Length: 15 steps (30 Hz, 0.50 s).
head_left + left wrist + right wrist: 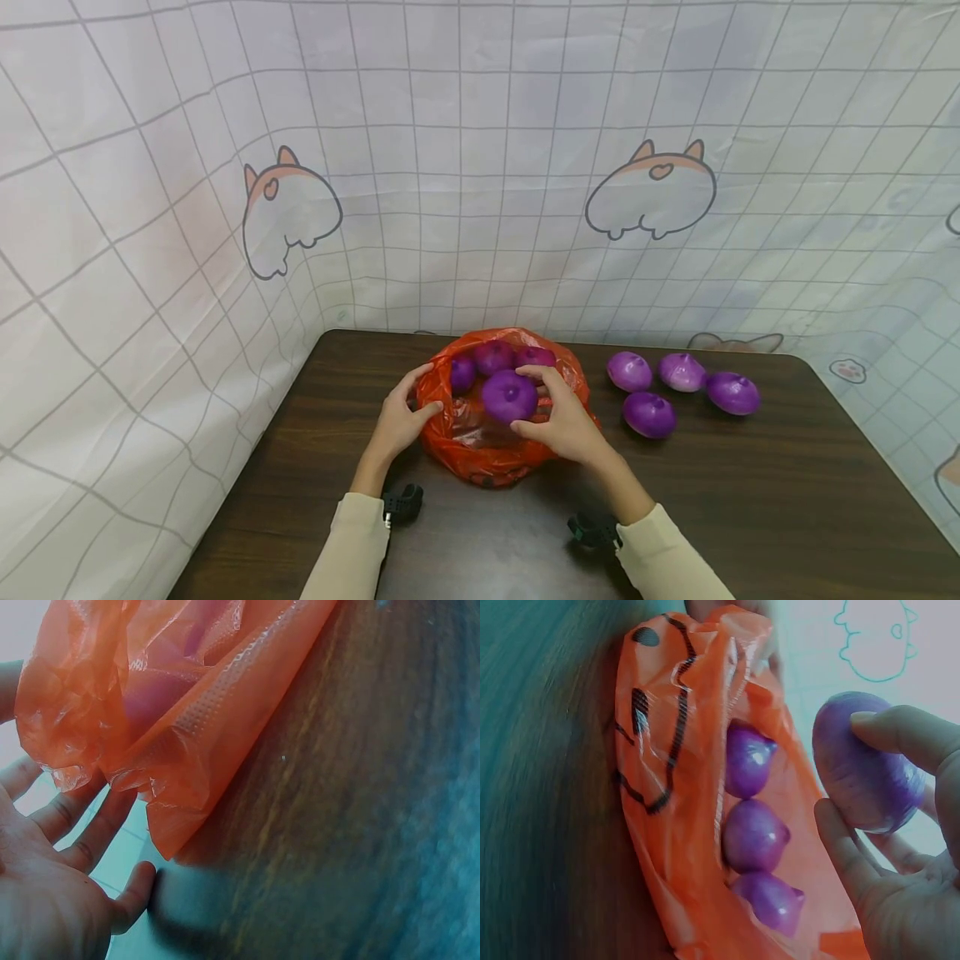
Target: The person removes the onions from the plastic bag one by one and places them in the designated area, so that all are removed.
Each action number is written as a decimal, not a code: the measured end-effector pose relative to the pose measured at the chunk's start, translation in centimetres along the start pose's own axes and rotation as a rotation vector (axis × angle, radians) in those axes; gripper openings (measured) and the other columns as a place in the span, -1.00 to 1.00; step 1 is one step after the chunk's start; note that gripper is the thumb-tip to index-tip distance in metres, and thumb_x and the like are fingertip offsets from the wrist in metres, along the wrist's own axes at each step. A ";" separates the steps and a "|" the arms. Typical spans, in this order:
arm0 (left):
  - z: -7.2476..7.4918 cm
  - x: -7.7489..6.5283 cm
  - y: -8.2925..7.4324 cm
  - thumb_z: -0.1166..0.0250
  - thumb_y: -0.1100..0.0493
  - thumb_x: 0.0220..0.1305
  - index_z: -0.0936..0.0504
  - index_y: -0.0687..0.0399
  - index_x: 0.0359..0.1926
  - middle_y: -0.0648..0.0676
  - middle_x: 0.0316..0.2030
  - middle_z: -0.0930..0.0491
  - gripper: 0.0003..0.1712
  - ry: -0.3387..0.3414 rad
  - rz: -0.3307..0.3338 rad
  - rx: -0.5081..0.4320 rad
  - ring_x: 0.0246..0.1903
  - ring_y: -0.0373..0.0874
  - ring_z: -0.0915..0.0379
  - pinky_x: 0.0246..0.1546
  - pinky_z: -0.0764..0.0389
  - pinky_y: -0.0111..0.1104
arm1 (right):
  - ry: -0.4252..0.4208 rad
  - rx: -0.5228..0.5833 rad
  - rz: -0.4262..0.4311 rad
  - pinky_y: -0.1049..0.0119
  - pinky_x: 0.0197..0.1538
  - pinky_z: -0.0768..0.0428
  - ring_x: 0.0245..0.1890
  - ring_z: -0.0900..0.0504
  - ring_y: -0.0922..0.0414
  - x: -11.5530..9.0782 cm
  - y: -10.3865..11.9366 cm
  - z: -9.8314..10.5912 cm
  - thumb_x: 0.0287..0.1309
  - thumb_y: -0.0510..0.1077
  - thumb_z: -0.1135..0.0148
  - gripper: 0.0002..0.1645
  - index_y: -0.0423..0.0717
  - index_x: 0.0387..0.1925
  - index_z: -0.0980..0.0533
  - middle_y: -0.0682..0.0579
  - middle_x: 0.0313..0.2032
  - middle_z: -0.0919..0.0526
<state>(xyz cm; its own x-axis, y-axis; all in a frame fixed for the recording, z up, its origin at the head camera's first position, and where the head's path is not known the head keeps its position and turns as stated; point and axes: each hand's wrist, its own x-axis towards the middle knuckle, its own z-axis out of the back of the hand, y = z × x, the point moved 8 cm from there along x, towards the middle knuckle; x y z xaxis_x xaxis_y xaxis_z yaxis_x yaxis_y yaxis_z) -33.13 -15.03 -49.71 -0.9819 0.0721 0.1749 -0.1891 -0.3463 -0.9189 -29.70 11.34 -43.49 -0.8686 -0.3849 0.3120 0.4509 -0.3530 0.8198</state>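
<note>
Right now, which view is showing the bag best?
The head view: the bag fits entirely, mouth open. The left wrist view shows only part, cut off above; the right wrist view, its printed side, cut off below.

Screened-off nook: table [757,500], cartoon-print sheeting [480,208]

Bag [468,460]: bright orange-red, with black printed marks, one a striped curving line
Held onion [510,398]: rich, even purple from where I stand
Bagged onions [494,356]: purple on the left, the other two leaning to magenta
Loose onions [649,415]: glossy purple, the rear middle one a paler lilac
Desk [750,500]: dark brown, streaked with wood grain
Backdrop cloth [465,192]: white, crossed by a grey grid
Animal drawings [651,198]: white bodies, grey outlines, orange-tan ears and hearts
Sleeves [352,533]: plain cream
Wrist devices [405,502]: black
</note>
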 end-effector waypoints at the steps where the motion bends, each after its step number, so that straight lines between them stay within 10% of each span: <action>1: 0.0 0.0 0.0 -0.42 0.17 0.29 -0.40 -0.27 0.45 0.16 0.17 -0.57 -0.26 0.001 0.000 0.001 0.17 0.10 -0.50 0.24 -0.52 0.10 | -0.004 0.000 0.006 -0.04 0.18 -0.62 0.17 -0.52 -0.09 -0.2 0.2 0.3 0.00 -0.21 -0.59 -0.07 0.10 0.38 -0.33 -0.04 0.24 -0.44; 15: -0.1 0.0 0.0 -0.41 0.19 0.29 -0.39 -0.25 0.45 0.16 0.18 -0.58 -0.26 0.005 -0.001 -0.001 0.15 0.09 -0.51 0.22 -0.55 0.08 | -0.076 -0.014 -0.019 0.25 0.18 -0.62 0.16 -0.54 0.04 -3.1 0.7 4.9 0.04 -0.15 -0.59 -0.08 0.18 0.39 -0.32 0.07 0.26 -0.44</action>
<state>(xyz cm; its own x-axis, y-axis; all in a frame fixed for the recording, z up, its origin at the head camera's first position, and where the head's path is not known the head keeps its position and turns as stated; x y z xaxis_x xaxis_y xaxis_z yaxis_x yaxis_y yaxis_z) -33.12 -14.98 -49.75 -0.9818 0.0768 0.1738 -0.1897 -0.3452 -0.9191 -27.73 16.43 -41.56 -0.8901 -0.3121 0.3322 0.4363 -0.3719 0.8194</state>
